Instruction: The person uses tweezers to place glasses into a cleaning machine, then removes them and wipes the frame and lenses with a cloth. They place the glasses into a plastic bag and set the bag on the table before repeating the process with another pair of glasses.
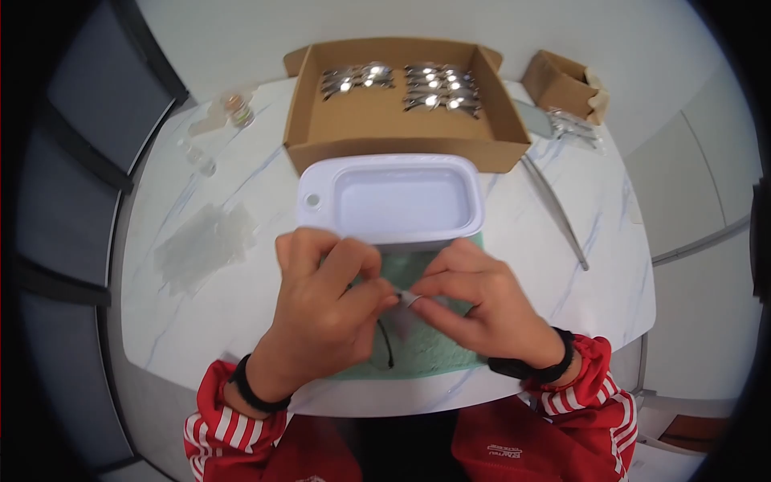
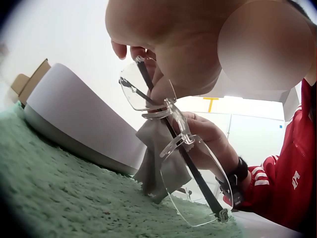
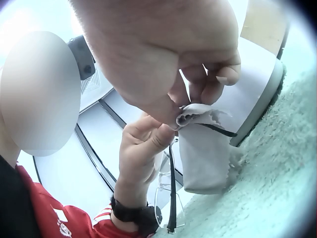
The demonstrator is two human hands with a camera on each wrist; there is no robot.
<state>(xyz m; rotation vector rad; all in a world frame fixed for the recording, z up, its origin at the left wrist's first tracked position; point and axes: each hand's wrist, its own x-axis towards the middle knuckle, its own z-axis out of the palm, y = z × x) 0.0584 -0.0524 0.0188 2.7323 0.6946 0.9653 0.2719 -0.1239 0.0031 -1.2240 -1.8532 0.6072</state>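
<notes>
Rimless eyeglasses (image 2: 184,130) with clear lenses and dark temples hang between the hands, low over a green towel (image 1: 434,345). My left hand (image 1: 325,309) holds them with curled fingers by the upper end in the left wrist view. A grey cloth (image 3: 204,158) is pinched between the thumb and fingers of my right hand (image 1: 490,301). In the right wrist view the cloth folds around a thin dark piece of the glasses, and its lower part hangs down. In the head view the fingertips of both hands almost meet, hiding much of the glasses.
Just beyond the hands stands a white tub (image 1: 309,181). Behind it, an open cardboard box (image 1: 345,128) contains several pairs of glasses (image 1: 442,100). Clear film sheets (image 1: 205,245), a small bottle (image 1: 201,159) and a jar (image 1: 238,111) lie left; a long grey strip (image 1: 556,210) and smaller box (image 1: 554,80), right.
</notes>
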